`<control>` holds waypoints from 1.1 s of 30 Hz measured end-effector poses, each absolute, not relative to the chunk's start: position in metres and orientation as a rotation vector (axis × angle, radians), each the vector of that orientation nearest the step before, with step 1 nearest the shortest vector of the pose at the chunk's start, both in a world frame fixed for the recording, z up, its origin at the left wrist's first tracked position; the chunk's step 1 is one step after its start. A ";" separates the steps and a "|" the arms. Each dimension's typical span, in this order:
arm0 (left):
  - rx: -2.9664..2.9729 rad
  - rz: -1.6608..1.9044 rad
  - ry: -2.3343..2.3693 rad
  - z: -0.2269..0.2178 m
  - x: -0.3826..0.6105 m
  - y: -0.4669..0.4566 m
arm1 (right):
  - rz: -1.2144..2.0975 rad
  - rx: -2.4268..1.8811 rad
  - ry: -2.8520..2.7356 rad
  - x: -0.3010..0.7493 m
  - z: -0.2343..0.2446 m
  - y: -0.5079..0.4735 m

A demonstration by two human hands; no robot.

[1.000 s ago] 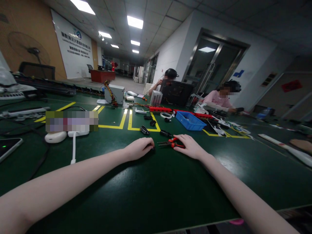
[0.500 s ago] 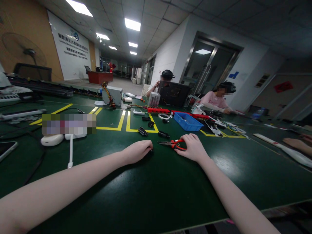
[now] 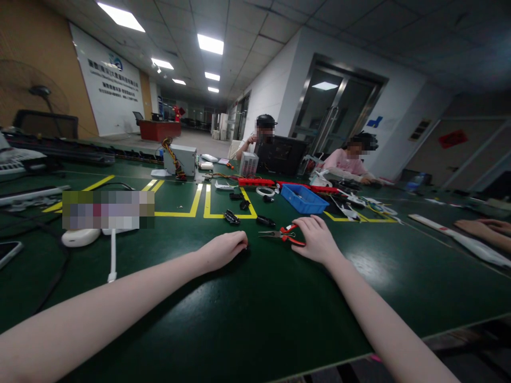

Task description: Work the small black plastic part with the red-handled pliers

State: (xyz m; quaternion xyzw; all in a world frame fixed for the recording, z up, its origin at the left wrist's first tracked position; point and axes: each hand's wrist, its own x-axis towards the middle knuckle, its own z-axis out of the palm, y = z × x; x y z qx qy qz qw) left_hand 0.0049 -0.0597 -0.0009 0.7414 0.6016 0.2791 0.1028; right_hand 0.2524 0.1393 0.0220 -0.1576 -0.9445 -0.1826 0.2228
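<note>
My right hand (image 3: 318, 239) is wrapped round the red-and-black handles of a pair of long-nose pliers (image 3: 286, 234). The handles are spread, and the slim jaws point left toward my left hand (image 3: 228, 249). That hand is closed, fingers bent down near the green tabletop; a small dark bit shows under its fingertips, too hidden to name. A gap separates the plier tips from the left fingers. Just beyond lie two black ribbed plastic parts, one on the left (image 3: 231, 216) and one on the right (image 3: 265, 221), with smaller black pieces (image 3: 238, 201) behind them.
A blue plastic bin (image 3: 304, 199) stands past my right hand, near red strips and loose cables. A metal power supply box (image 3: 180, 161) sits farther back left. White cable (image 3: 113, 255) lies by my left forearm. Two people sit across the table; another person's hands (image 3: 481, 227) rest at right.
The plier handles have spread wider in my right hand. My left hand stays closed in nearly the same place. The whole view has shifted slightly, with the background sliding left.
</note>
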 end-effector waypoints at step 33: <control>2.247 0.950 1.598 -0.006 0.001 -0.055 | -0.485 -0.145 -2.564 0.244 0.017 0.123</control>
